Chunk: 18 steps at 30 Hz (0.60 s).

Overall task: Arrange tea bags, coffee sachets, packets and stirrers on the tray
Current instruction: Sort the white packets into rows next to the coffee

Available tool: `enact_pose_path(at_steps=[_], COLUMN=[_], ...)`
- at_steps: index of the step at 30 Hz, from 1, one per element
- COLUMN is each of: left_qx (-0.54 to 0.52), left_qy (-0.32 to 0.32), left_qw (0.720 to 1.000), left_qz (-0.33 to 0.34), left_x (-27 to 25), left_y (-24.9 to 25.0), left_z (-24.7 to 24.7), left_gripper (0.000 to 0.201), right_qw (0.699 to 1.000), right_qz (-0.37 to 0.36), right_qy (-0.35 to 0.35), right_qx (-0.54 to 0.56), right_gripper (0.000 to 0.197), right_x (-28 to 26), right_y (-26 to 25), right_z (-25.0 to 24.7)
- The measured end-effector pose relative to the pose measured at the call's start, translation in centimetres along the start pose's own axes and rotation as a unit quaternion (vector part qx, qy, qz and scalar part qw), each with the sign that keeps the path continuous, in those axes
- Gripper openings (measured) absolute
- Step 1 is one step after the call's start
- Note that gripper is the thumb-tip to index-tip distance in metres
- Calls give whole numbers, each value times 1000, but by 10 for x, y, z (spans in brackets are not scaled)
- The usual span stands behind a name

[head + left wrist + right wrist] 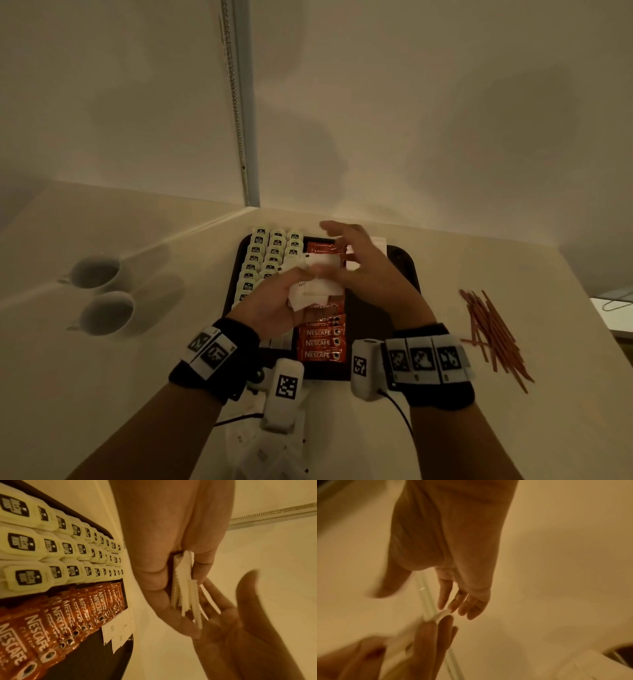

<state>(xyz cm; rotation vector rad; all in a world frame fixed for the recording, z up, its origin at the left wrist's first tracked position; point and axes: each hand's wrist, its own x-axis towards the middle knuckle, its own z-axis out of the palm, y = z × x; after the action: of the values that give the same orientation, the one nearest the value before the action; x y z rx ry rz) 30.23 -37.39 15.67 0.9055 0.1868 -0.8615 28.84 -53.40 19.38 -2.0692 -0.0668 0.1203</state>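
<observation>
A dark tray [400, 260] holds three columns of pale tea bags [270, 253] on its left and a column of red Nescafe sachets [320, 342] down its middle. Above the tray my left hand [274, 305] grips a fanned stack of white packets [315, 284] between thumb and fingers [185, 588]. My right hand [363, 267] is beside the stack with its fingers straight and spread, the fingertips touching the packets' far edge [441, 614]. A few white packets [118, 628] lie at the tray's far end beyond the sachets. Red-brown stirrers [493, 329] lie in a loose pile on the table to the right.
Two white cups [96, 272] [108, 313] stand on the table left of the tray. The table sits in a wall corner, where a beaded chain [236, 102] hangs. The tray's right part is bare dark surface.
</observation>
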Motion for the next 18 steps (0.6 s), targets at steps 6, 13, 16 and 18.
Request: enact_pose_path(at_steps=[6, 13, 16, 18], left_qx=[31, 66, 37, 34], left_qy=[32, 23, -6, -18], left_qw=[998, 990, 985, 983], left_qz=[35, 118, 168, 179], left_x=[7, 11, 12, 13], left_y=[8, 9, 7, 6], left_z=[3, 5, 3, 3], left_gripper=[22, 37, 57, 59], right_qw=[992, 973, 915, 877], right_qz=[36, 44, 82, 101], right_qy=[108, 108, 91, 78], right_qx=[48, 198, 384, 464], right_gripper=[9, 5, 27, 37], right_x=[-9, -11, -11, -10], right_y=[21, 27, 31, 31], right_z=[2, -1, 1, 5])
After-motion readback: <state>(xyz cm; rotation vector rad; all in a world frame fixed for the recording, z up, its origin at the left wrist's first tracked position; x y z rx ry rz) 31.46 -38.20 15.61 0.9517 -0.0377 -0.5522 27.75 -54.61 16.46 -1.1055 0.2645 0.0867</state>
